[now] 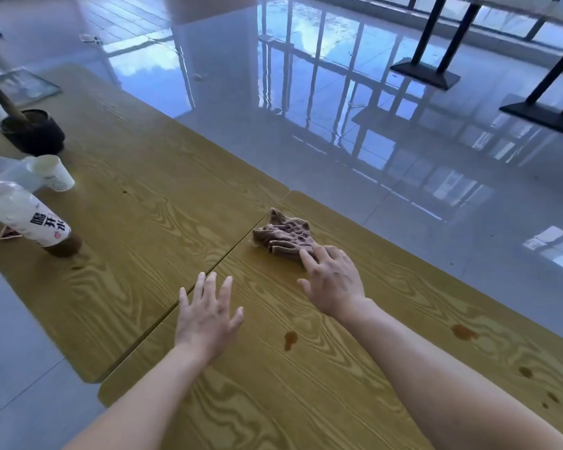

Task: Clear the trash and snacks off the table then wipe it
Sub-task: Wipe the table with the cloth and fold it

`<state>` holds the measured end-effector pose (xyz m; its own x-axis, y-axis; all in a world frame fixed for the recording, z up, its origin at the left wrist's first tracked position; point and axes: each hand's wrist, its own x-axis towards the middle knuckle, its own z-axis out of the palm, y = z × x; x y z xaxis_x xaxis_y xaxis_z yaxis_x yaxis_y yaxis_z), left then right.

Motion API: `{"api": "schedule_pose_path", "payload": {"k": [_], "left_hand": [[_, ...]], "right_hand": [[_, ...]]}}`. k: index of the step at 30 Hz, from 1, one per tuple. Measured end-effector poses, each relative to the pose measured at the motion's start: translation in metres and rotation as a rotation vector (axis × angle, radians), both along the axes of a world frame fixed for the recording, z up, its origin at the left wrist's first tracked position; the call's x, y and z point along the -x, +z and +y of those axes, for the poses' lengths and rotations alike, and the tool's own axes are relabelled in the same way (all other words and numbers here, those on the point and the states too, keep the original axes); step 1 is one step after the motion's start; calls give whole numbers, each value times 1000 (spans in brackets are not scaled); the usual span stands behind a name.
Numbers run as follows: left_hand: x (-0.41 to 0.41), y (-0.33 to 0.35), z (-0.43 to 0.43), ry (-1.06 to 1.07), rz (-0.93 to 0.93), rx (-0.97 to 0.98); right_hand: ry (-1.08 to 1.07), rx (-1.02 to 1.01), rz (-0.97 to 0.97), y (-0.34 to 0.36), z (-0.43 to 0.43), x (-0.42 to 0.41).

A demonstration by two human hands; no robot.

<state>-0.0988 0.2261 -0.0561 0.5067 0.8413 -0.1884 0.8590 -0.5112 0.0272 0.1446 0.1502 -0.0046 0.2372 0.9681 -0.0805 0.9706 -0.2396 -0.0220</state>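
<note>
A crumpled brown cloth point(283, 235) lies on the wooden table point(355, 368) near the seam between two tabletops. My right hand point(332, 280) lies at its near edge, with straight fingers touching the cloth. Flat over the seam is my left hand point(208, 316), fingers spread, holding nothing. Brown liquid spots point(290, 339) mark the table close to me, and more spots point(463, 331) sit at the right. On the left tabletop stand a bottle with a white label point(30, 219), a tipped paper cup point(54, 172) and a black bowl with a stick in it point(33, 131).
A small reddish wrapper point(9, 234) lies beside the bottle. A glass tray point(23, 84) sits at the far left end. The glossy floor point(338, 125) stretches beyond the table's far edge, with black table legs and bases point(426, 73) at the upper right.
</note>
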Motion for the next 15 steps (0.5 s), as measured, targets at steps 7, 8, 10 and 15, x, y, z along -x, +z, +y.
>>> {"api": "schedule_pose_path", "payload": {"k": [7,8,10,15], "left_hand": [[11,-46,5,-24,-69,15],[12,-47,4,-25,-76,-2],[12,-49,4,-31,-81,-25],[12,-53,5,-37,-143,-51]], "right_hand": [[-10,89,48,-36,48,-2],[-12,100,56,-40,53,-2],[-21,141,71,-47,62,-1],[-84,131,65,-58,72,7]]}}
